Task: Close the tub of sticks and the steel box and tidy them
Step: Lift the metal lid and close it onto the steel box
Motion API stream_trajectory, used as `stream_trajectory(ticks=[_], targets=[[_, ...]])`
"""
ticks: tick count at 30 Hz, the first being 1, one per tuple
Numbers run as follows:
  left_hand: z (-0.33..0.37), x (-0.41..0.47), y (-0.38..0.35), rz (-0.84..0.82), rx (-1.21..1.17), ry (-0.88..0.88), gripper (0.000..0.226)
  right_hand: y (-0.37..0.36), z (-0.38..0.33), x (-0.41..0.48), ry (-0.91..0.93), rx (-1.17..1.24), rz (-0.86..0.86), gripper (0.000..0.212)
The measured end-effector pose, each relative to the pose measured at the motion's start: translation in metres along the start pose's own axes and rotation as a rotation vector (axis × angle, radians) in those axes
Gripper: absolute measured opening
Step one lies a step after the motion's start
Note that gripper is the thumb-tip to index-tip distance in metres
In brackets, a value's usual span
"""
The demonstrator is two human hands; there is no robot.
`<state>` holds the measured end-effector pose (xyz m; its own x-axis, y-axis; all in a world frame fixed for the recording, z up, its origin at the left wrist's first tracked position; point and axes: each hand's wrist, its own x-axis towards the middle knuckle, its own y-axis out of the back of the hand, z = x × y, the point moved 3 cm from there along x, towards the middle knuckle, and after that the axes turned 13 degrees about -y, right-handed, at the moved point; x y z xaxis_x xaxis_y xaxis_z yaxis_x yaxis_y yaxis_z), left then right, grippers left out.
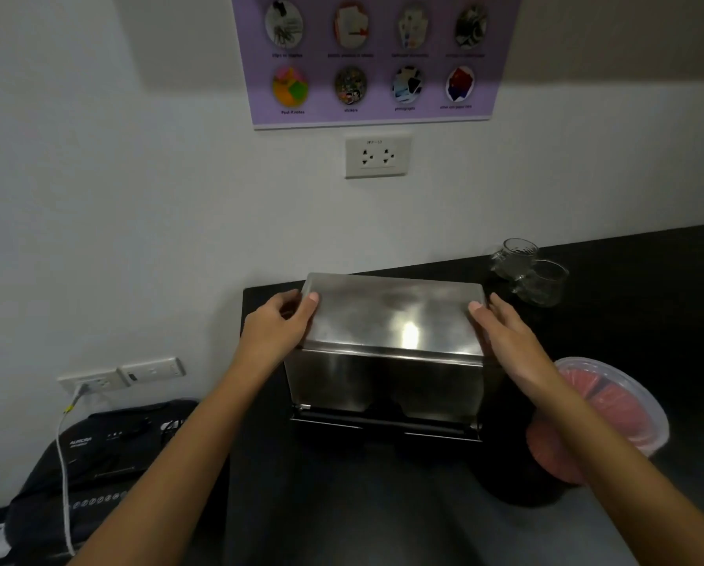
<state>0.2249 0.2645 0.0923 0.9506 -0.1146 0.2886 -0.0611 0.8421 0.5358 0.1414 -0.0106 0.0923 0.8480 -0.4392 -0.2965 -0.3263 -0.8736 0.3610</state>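
A steel box (387, 381) stands on the dark counter (342, 504) near the wall, its flat steel lid (395, 316) lying on top. My left hand (279, 324) grips the lid's left end, thumb on top. My right hand (505, 332) holds the lid's right end, thumb on its corner. To the right, partly behind my right forearm, sits a clear plastic tub (624, 406) with red sticks inside and a clear lid over it. A round pinkish-red thing (550, 451) shows low beside the tub.
Two glass cups (526, 267) stand at the back right of the counter. A black shredder (97, 455) sits left of and below the counter, with a white cable (64, 463) running up to a wall socket. The counter's left edge is close to the box.
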Motion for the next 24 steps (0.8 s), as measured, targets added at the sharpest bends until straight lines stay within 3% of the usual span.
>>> stream_trajectory(ticks=[4, 10, 13, 17, 24], targets=[[-0.01, 0.021, 0.007, -0.049, -0.213, 0.111, 0.05, 0.009, -0.008, 0.011, -0.073, 0.095, -0.026, 0.058], [-0.014, 0.047, -0.011, -0.282, -0.484, 0.337, 0.057, 0.006, -0.022, 0.028, -0.24, 0.228, -0.17, 0.044], [-0.024, 0.052, -0.014, -0.281, -0.507, 0.388, 0.058, 0.006, -0.02, 0.032, -0.278, 0.187, -0.151, 0.044], [-0.034, 0.058, -0.018, -0.269, -0.568, 0.379, 0.059, 0.007, -0.017, 0.04, -0.193, 0.117, -0.09, 0.042], [-0.043, 0.064, -0.024, -0.231, -0.596, 0.407, 0.061, 0.007, -0.012, 0.049, -0.22, 0.159, -0.077, 0.033]])
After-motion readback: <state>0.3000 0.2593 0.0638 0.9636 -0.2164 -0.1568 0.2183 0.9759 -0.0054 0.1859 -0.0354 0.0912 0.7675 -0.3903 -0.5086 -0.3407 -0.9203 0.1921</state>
